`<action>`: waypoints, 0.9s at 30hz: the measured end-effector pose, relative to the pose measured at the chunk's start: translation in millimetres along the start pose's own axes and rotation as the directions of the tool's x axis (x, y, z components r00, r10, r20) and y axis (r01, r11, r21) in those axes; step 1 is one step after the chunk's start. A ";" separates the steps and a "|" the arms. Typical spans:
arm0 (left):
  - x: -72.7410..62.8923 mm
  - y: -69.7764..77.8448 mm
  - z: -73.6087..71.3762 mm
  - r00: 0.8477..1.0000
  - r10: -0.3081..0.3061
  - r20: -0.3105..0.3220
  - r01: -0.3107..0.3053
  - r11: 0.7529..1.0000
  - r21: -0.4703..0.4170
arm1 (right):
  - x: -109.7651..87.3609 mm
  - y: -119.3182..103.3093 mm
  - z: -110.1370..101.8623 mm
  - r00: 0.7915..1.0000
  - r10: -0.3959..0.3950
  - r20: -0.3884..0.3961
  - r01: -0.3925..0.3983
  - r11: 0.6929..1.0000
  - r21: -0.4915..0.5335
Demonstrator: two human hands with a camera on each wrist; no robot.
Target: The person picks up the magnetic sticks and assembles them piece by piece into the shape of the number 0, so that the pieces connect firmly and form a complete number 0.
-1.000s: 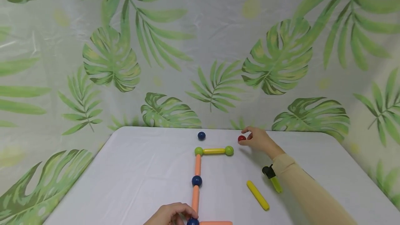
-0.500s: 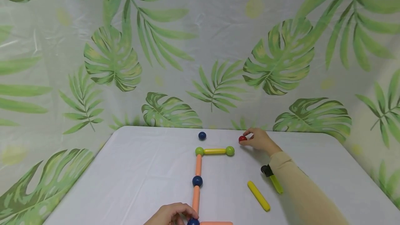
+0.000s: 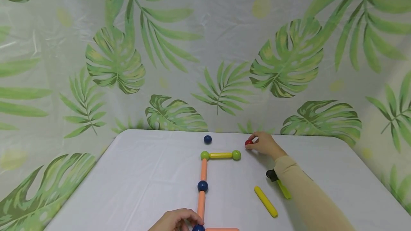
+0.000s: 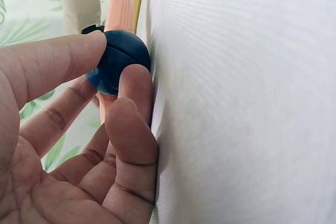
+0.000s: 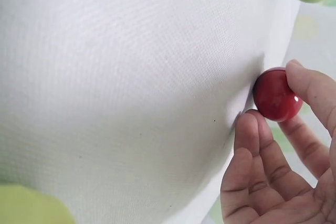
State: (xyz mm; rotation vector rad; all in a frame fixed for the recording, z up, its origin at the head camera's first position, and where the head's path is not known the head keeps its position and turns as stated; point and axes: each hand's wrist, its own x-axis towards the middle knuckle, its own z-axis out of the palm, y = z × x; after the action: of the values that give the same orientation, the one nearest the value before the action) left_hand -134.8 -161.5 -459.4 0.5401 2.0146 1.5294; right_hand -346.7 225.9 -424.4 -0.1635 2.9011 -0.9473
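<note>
At the bottom of the head view, my left hand (image 3: 174,219) pinches a dark blue ball (image 4: 116,59) between thumb and fingers. This ball sits at the corner of a shape laid on the table. From it an orange stick (image 3: 201,204) runs up to another blue ball (image 3: 202,185); a second orange stick (image 3: 204,169) continues to a green ball (image 3: 204,155). A yellow stick (image 3: 220,155) joins that one to a green ball (image 3: 236,154) on the right. Farther right, my right hand (image 3: 264,143) pinches a red ball (image 5: 275,95) at the tabletop.
A loose blue ball (image 3: 207,139) lies near the far edge of the white table (image 3: 151,174). One yellow stick (image 3: 265,201) and a yellow-green stick (image 3: 284,189) lie by the right forearm. Behind the table hangs a leaf-print curtain (image 3: 224,38).
My right forearm and wrist have shifted slightly to the left, while the red ball stays in nearly the same spot. My left hand keeps its place on the blue ball.
</note>
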 end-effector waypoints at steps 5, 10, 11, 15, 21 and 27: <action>0.5 -0.6 0.4 1.000 -0.004 0.005 0.004 1.000 0.001 | -5.8 -3.2 -1.7 1.000 0.002 0.007 -0.002 1.000 0.002; 0.7 0.4 1.5 1.000 -0.018 0.001 0.018 1.000 0.006 | -13.9 -6.5 -7.6 1.000 0.010 0.015 -0.010 1.000 -0.002; 0.7 0.4 1.7 1.000 -0.017 0.000 0.017 1.000 0.008 | -15.7 -6.9 -8.9 1.000 0.004 0.019 -0.004 1.000 -0.001; 0.7 -0.2 1.6 1.000 0.000 0.005 0.000 1.000 0.008 | -23.2 -9.4 -14.0 0.999 -0.023 0.030 0.023 1.000 0.006; -0.2 2.2 1.6 1.000 0.004 0.011 -0.004 1.000 -0.001 | -36.5 -12.6 -20.3 0.993 -0.111 0.042 0.112 0.994 -0.006; -1.3 4.7 0.7 1.000 0.012 0.019 -0.012 1.000 0.013 | -57.1 -18.2 -24.8 0.981 -0.156 0.113 0.156 0.988 0.005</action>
State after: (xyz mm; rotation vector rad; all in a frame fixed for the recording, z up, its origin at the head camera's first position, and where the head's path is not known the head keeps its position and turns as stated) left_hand -133.4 -160.5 -454.8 0.5712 2.0118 1.5137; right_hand -291.6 233.1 -390.9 -0.4368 2.8185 -0.9221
